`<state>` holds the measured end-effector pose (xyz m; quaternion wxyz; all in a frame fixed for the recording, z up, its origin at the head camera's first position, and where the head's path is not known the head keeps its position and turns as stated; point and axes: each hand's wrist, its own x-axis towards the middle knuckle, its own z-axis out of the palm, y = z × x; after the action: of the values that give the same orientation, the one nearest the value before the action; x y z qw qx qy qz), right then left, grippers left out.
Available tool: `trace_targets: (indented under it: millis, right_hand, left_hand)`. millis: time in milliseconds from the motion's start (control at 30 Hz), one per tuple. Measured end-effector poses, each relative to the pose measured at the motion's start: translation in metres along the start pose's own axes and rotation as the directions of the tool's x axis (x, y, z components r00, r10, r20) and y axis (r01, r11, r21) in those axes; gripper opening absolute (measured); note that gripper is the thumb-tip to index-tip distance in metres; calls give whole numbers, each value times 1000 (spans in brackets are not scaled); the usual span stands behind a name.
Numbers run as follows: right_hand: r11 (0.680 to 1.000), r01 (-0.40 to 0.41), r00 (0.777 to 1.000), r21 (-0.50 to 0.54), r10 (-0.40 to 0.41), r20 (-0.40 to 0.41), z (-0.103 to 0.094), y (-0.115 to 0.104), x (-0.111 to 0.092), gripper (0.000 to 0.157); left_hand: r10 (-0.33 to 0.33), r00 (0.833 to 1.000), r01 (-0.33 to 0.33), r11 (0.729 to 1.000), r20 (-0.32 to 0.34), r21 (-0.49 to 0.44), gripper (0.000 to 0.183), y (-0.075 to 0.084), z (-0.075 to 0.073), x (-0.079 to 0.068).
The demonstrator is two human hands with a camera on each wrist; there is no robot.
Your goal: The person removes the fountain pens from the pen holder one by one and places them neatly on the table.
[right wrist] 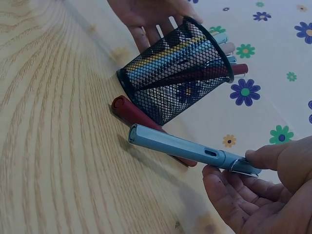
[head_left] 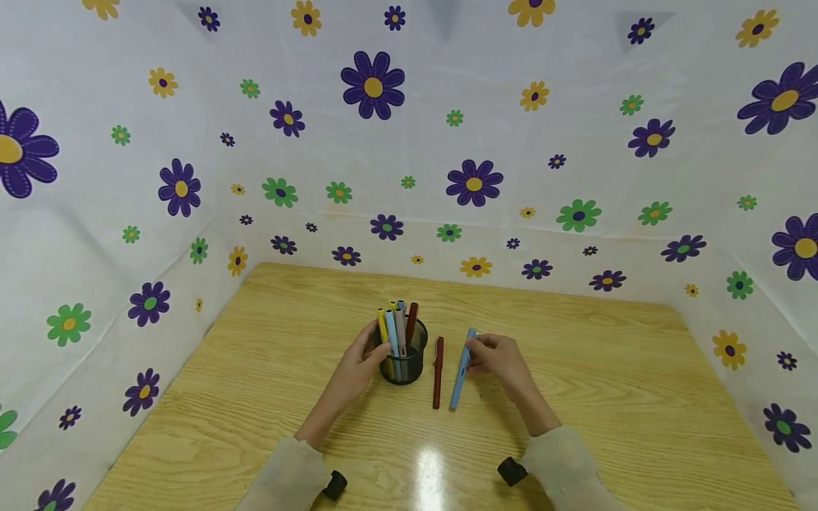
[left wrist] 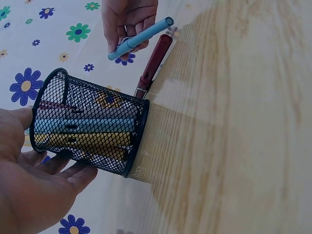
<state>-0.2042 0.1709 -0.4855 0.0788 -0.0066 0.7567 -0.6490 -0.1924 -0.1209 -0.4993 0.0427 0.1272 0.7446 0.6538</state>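
A black mesh pen cup (head_left: 412, 365) stands upright on the table with several yellow, light blue, grey and dark red pens in it. My left hand (head_left: 358, 362) grips its left side, thumb near the rim and fingers around the mesh (left wrist: 87, 117). Between the thumb and fingers of my right hand (head_left: 501, 358) a light blue pen (right wrist: 175, 144) is pinched near its clip end. It slants, its far end pointing back toward me. Between the cup and that pen, a dark red pen (head_left: 438, 372) lies on the table, its clip showing.
The wooden table (head_left: 307, 305) carries everything. White cloth (head_left: 422, 149) printed with purple, yellow and green flowers walls it at the back and both sides. A black device (head_left: 335, 485) sits by the left sleeve, and another (head_left: 512, 471) by the right sleeve.
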Motion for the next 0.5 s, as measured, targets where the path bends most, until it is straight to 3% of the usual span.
trace_targets:
  millis: [200,500]
  right_hand:
    - [1000,8,1000,-2,-8,6,4,3,0,37]
    - [998,-20,998,-66,16,-55,16,9,5,28]
  left_hand:
    - [2,1000,-2,1000,4,2,67,0,-1,-1]
    - [1,1000,-1,1000,16,-5,67,-1,-3,-2]
